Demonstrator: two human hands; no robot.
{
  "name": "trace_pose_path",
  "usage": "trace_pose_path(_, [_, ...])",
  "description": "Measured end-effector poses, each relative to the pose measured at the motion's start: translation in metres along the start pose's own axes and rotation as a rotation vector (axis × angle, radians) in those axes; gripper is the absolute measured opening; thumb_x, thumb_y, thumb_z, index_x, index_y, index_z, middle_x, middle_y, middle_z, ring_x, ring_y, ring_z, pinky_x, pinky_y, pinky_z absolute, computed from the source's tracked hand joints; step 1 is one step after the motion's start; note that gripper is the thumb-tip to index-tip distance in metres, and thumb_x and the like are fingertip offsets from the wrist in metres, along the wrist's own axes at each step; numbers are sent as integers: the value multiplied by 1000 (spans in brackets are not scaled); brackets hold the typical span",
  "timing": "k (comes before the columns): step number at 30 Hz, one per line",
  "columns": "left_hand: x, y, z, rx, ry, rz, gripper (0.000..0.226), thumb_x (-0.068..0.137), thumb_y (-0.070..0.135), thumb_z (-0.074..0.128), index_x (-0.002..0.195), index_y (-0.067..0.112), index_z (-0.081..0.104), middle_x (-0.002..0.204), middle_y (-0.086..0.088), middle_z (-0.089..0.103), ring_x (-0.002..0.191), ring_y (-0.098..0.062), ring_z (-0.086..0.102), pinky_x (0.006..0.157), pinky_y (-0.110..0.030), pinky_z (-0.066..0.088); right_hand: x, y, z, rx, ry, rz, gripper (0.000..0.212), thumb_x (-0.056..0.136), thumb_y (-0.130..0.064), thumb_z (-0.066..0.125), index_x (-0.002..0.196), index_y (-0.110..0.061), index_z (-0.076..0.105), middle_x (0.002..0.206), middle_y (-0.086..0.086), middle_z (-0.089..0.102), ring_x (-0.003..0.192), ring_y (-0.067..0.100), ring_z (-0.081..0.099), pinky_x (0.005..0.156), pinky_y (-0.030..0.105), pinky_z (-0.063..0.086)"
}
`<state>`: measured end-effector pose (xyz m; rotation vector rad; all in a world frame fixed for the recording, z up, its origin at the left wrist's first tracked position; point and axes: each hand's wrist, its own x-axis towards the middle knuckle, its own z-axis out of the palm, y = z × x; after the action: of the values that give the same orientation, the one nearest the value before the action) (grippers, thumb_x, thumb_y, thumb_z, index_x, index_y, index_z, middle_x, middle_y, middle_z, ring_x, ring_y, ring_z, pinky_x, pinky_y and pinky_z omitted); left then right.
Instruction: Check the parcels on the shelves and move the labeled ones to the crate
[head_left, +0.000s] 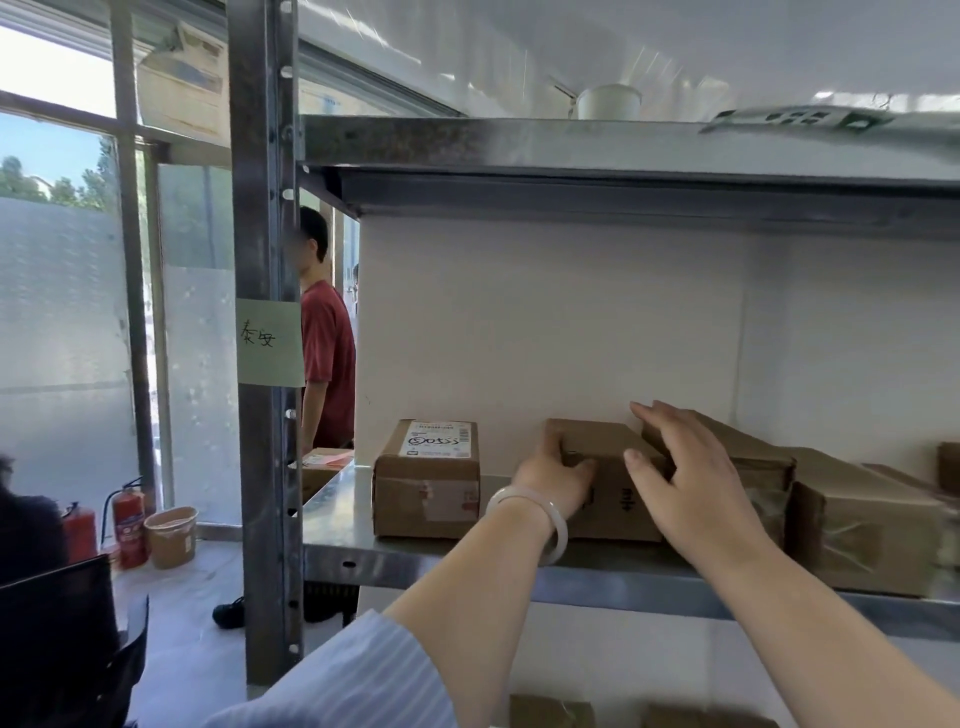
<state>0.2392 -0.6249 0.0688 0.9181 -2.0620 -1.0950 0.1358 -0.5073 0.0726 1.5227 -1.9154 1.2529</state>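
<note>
Several brown cardboard parcels stand in a row on a metal shelf (337, 519). The leftmost parcel (426, 483) carries a white shipping label on its top. Beside it, the second parcel (608, 467) shows a plain brown top with no label visible. My left hand (558, 480), with a pale bangle on the wrist, grips this parcel's left front corner. My right hand (685, 478) lies over its right edge, fingers spread, thumb on the front face. Further parcels (857, 525) sit to the right, partly hidden by my right hand.
A steel upright (265, 467) with a green paper note (269, 343) stands at the shelf's left end. A person in a red shirt (327, 358) stands behind it. Fire extinguishers (127, 522) and a tub (171, 538) sit on the floor left. More parcels (550, 712) lie on the shelf below.
</note>
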Motion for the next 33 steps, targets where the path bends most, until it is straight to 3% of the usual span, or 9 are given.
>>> trace_pose_path(4, [1,-2,4,-33,7,15,78,89,52,53,152,46,9,151,-9,39,133,-30,46,108,-40,39,-1,6,-1,4,-22,-7,49,93,-31,55,141,-34,43,148,-8,41,140,8,29,113,30,25])
trace_pose_path(6, [5,0,5,-31,-5,17,72,88,58,51,151,44,19,151,-7,38,133,-28,46,108,-39,40,-1,6,-1,2,-32,-6,50,94,-33,55,142,-35,42,149,-11,39,140,6,27,112,28,24])
trace_pose_path(9, [8,1,6,12,-24,40,56,95,51,50,147,33,37,142,-5,51,125,-27,53,101,-36,44,0,5,-1,-6,-48,-6,51,94,-36,53,143,-38,40,150,-12,37,141,6,25,112,27,22])
trace_pose_path(14, [6,-7,5,-21,39,110,48,98,42,52,143,28,44,136,-4,57,120,-25,55,98,-34,46,-2,5,1,-12,-75,25,52,94,-34,54,144,-36,39,152,-10,36,142,8,23,112,26,19])
trace_pose_path(20, [-10,-15,-5,-148,140,244,46,98,39,55,143,33,44,135,3,55,103,-7,52,78,-11,42,1,-5,4,87,-54,133,54,96,-38,51,148,-31,34,150,-6,37,140,10,27,111,33,27])
trace_pose_path(26, [-27,-20,-15,-134,221,407,48,96,38,58,141,42,42,145,5,41,124,-3,42,82,8,28,15,-16,7,523,-12,468,63,94,-56,47,149,-28,35,150,0,41,137,20,37,113,38,29])
trace_pose_path(29, [-30,-24,-16,-118,232,470,48,94,39,61,138,48,42,149,5,37,133,-4,36,96,1,27,18,-16,10,682,-97,659,75,82,-66,56,146,-29,39,132,3,56,118,26,54,101,44,44])
trace_pose_path(31, [-34,-25,-17,-135,213,478,49,93,36,63,135,51,43,149,6,34,134,-5,36,103,-10,32,17,-17,10,761,-126,692,71,83,-57,63,143,-26,42,118,3,61,103,23,61,82,37,52])
trace_pose_path(33, [-37,-26,-18,-172,205,483,50,93,32,65,135,48,44,147,8,33,128,9,36,98,-5,35,16,-17,10,815,-115,682,64,86,-50,63,141,-26,43,112,0,61,95,18,61,66,30,49])
